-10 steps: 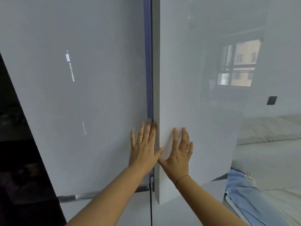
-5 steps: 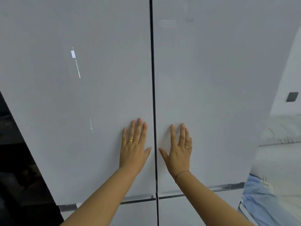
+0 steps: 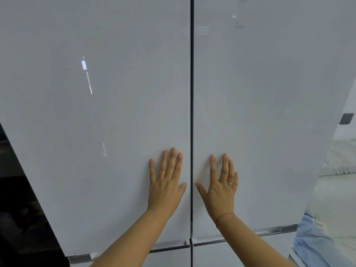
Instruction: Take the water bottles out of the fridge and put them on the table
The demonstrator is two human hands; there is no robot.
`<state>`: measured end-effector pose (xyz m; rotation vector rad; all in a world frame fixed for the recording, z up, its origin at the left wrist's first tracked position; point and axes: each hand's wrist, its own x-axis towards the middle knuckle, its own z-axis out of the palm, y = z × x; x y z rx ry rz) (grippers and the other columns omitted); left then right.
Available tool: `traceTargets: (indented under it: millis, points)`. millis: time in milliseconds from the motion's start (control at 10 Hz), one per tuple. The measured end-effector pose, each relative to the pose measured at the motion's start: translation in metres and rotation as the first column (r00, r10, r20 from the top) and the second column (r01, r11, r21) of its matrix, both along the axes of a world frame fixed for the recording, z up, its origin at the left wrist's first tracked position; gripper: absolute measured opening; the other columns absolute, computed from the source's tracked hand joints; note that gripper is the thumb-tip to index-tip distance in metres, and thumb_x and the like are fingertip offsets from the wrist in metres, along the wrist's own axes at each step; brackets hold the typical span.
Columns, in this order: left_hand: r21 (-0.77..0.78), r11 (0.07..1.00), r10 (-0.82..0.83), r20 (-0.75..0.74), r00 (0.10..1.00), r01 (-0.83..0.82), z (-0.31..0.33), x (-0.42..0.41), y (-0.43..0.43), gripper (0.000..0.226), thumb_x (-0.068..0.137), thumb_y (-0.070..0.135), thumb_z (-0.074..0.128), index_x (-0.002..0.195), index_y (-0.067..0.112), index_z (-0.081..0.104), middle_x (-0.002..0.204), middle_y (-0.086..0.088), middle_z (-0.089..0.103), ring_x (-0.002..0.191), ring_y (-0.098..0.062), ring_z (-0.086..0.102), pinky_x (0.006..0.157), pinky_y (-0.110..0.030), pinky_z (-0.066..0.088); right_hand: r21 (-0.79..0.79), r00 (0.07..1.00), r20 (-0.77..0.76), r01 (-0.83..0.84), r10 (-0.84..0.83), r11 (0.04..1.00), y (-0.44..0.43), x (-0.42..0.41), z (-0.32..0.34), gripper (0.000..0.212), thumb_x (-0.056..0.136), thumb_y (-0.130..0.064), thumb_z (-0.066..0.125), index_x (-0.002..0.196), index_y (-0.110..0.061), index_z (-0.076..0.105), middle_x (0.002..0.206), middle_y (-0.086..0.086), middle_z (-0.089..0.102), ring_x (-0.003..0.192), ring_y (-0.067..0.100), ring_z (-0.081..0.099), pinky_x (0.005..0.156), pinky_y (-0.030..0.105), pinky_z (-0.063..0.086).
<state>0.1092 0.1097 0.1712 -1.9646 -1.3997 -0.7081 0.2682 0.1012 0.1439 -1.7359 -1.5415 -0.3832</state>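
Head view is showing a closed two-door fridge [image 3: 115, 112] filling most of the frame, its pale glossy doors meeting at a dark vertical seam [image 3: 191, 93] that is running straight up the middle. The left hand [image 3: 166, 182] is lying flat on the left door, just beside the seam, fingers spread and pointing up, thumb angling toward the gap. The right hand [image 3: 221, 186] is mirroring it on the right door, also flat and spread, thumb reaching toward the seam from the other side. Neither grip is pinching or holding anything; both palms are simply pressing on the door faces.

No bottles are showing: if they are in the fridge, they are sitting behind these doors, straight ahead of both palms and hidden. No surface is appearing in frame either. A bed [image 3: 335, 189] and a blue cloth [image 3: 316, 243] are lying off to the right.

What the coming move is turning on is that seam. Both hands are sitting equally near it, one per door, and the door edges are running vertically between the thumbs. Judging from this, any opening would be needing fingertips curling into that gap and pulling outward, each door swinging away to its own side. A metal strip [image 3: 169, 245] is marking the doors' lower edge.
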Motion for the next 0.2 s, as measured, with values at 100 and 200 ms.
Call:
traceTargets:
  millis: [100,200]
  points:
    - [0.039,0.999,-0.032,0.022,0.999,0.031,-0.006,-0.009,-0.006,0.084,0.087,0.046,0.054,0.152,0.009,0.015,0.161,-0.011,0.007,0.147,-0.03,0.009,0.113,-0.057,0.018,0.005,0.999,-0.001,-0.035,0.035,0.999,-0.003,0.003,0.001,0.103,0.078,-0.044,0.07,0.151,-0.032,-0.002,0.16,0.006,-0.006,0.148,0.026,-0.001,0.118,0.05,0.008]
    - [0.018,0.997,-0.074,0.15,0.986,0.072,-0.042,-0.021,-0.037,0.089,0.078,0.047,0.051,0.151,0.011,0.015,0.161,-0.008,0.007,0.147,-0.028,0.011,0.115,-0.049,0.017,0.079,0.983,-0.14,-0.111,0.121,0.991,-0.027,0.006,-0.002,0.094,0.076,-0.036,0.073,0.148,-0.032,0.014,0.159,0.002,0.0,0.143,0.027,0.026,0.116,0.048,0.014]
